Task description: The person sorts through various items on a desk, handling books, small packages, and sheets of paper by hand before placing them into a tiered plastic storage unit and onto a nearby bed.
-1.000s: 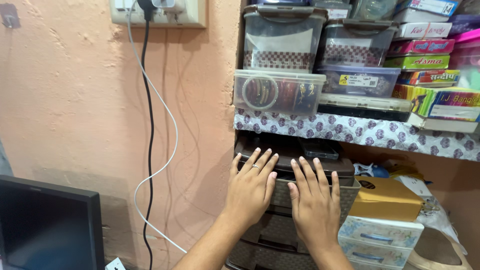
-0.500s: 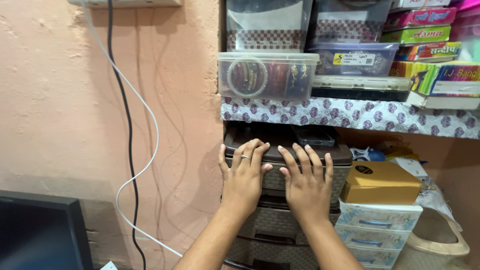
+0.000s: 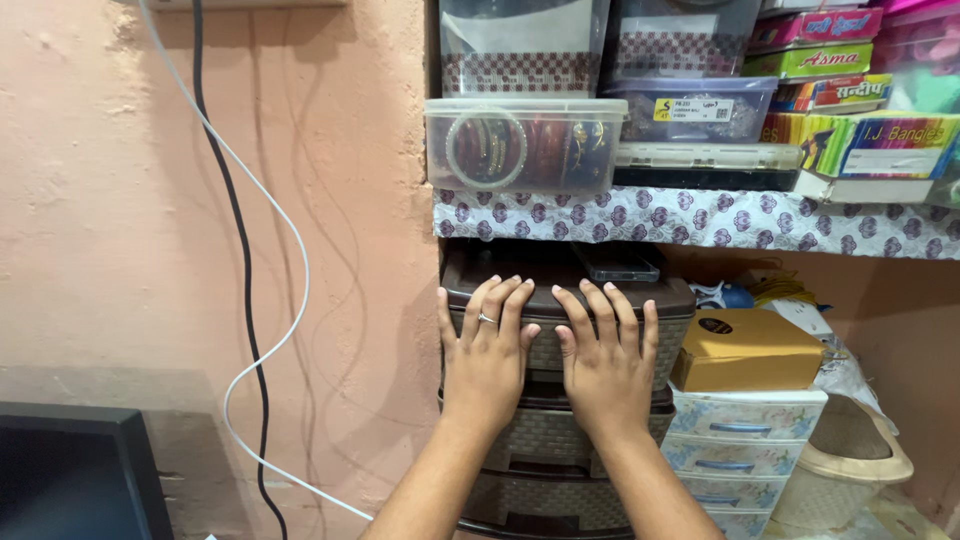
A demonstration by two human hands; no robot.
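my left hand point(image 3: 487, 352) and right hand point(image 3: 603, 358) lay flat, palms down, fingers spread and gripping nothing, side by side on the front of the top drawer of a brown woven-look plastic drawer unit point(image 3: 560, 420). fingertips reached up to the unit's top edge. a ring point(image 3: 487, 319) sat on a left finger. the unit stood under a shelf with a floral cloth edge point(image 3: 700, 220), against the pink wall point(image 3: 120, 250). a small dark flat object point(image 3: 620, 265) lay on top of the unit. just right of it, a tan cardboard box point(image 3: 745, 350) sat on a pale drawer set point(image 3: 745, 450). above, a clear box of bangles point(image 3: 525, 145). black cable point(image 3: 240, 300) and white cable point(image 3: 285, 310) hung down the wall at left, with a dark monitor corner point(image 3: 70, 475) lower left.
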